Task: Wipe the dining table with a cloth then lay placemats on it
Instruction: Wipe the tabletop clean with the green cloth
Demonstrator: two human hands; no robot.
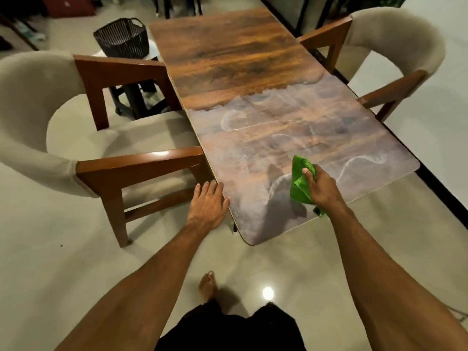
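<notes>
A long wooden dining table point(228, 59) runs away from me. Its near half looks dull and wet, with pale curved wipe streaks; the far half is dark and glossy. My right hand point(320, 186) grips a bunched green cloth point(300, 178) just above the table's near end. My left hand point(209, 202) lies flat with straight fingers at the table's near left edge. No placemats are in view.
A wood-framed chair with a beige curved back point(38, 117) stands at the table's left side, and a matching chair point(395, 44) at the right. A dark woven basket point(122, 36) sits on a stool at the far left. My bare foot point(208, 283) is on the glossy tile floor.
</notes>
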